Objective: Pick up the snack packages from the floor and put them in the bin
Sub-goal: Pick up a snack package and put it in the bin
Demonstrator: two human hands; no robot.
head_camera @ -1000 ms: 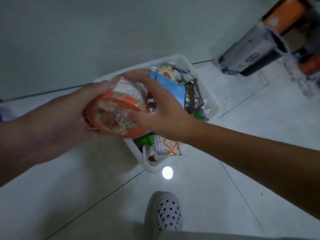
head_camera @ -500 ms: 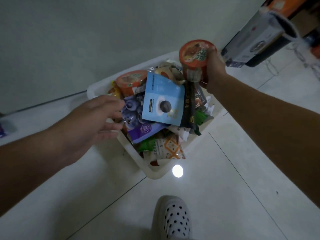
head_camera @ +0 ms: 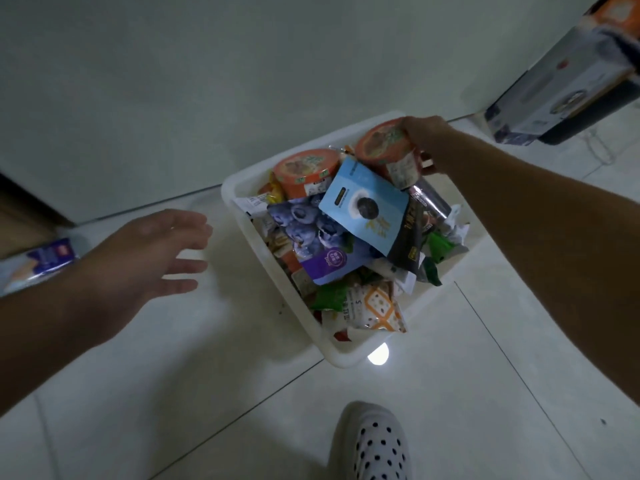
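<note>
Head view: my right hand [head_camera: 420, 140] grasps an orange noodle cup [head_camera: 381, 147] at upper centre of the frame, over the far corner of the full white bin [head_camera: 242, 216]. My left hand [head_camera: 152, 251] is released, fingers spread, left of the bin above the floor [head_camera: 450, 410].

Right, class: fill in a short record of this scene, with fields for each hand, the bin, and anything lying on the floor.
Right hand: grips an orange cup at the far corner of the bin
Left hand: open, empty, over the floor left of the bin
Bin contents: heaped snack packages
On floor: one purple and white package by the left forearm
</note>
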